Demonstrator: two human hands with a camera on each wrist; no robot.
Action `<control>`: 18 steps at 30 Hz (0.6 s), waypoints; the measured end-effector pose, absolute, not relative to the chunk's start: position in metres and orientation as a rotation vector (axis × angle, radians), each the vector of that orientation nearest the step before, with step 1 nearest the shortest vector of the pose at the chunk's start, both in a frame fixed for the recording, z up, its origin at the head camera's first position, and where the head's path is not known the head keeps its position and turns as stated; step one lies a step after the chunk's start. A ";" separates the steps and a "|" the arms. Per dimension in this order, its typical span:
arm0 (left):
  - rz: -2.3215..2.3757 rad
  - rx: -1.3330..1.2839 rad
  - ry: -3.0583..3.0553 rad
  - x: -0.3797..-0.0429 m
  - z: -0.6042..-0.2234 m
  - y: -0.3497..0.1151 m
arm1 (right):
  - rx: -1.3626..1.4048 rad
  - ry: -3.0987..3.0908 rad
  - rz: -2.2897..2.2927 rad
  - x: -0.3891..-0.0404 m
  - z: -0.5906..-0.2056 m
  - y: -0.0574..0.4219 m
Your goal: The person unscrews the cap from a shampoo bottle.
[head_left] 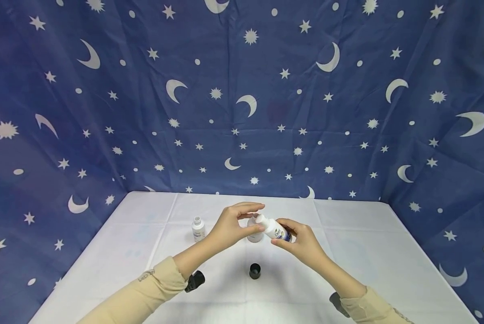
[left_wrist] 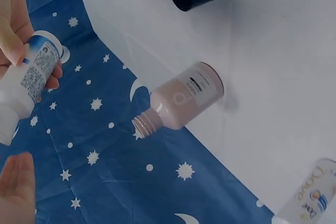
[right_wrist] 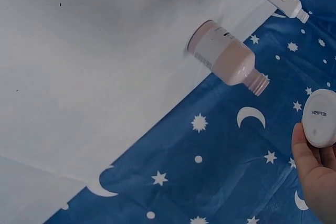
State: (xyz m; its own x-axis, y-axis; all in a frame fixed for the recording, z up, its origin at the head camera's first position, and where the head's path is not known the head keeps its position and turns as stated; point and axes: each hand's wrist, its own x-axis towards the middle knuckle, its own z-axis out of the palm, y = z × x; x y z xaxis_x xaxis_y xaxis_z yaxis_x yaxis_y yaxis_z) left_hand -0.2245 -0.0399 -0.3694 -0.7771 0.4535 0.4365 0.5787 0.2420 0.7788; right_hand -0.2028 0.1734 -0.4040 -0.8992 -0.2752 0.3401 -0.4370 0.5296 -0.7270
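My right hand (head_left: 300, 240) grips a white bottle with a blue-and-white label (head_left: 277, 230), tilted so its smooth white top points up and left. Around that top, my left hand (head_left: 234, 225) holds its thumb and fingers spread apart; in the left wrist view its fingers (left_wrist: 18, 182) look straight and just short of the bottle. Behind the hands stands a pale pink bottle (left_wrist: 184, 97) with a bare threaded neck, partly hidden in the head view. The base of the held bottle (right_wrist: 320, 118) faces the right wrist camera.
A white Dove bottle (head_left: 199, 230) with an uncapped neck stands left on the white-covered table (head_left: 367, 252). A black cap (head_left: 255, 271) lies nearer the front. Blue cloth with moons and stars (head_left: 242, 112) hangs around the back and sides.
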 end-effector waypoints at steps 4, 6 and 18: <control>-1.430 -1.120 -2.401 -0.222 -0.370 -0.045 | 0.612 -2.599 1.305 -0.202 -0.405 0.173; -1.327 -1.169 -2.411 -0.222 -0.370 -0.046 | 0.621 -2.602 1.293 -0.201 -0.405 0.173; -1.108 -1.271 -2.383 -0.222 -0.365 -0.049 | 0.686 -2.584 1.252 -0.194 -0.403 0.177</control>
State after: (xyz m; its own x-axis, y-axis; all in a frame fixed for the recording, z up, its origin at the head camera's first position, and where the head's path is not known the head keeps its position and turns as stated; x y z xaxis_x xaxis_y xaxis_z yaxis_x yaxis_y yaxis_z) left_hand -0.2222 -0.0494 -0.3653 -0.6010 0.6184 0.5063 0.7857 0.3413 0.5159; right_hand -0.1935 0.1769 -0.4034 -0.8750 -0.3232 0.3604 -0.4832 0.5364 -0.6920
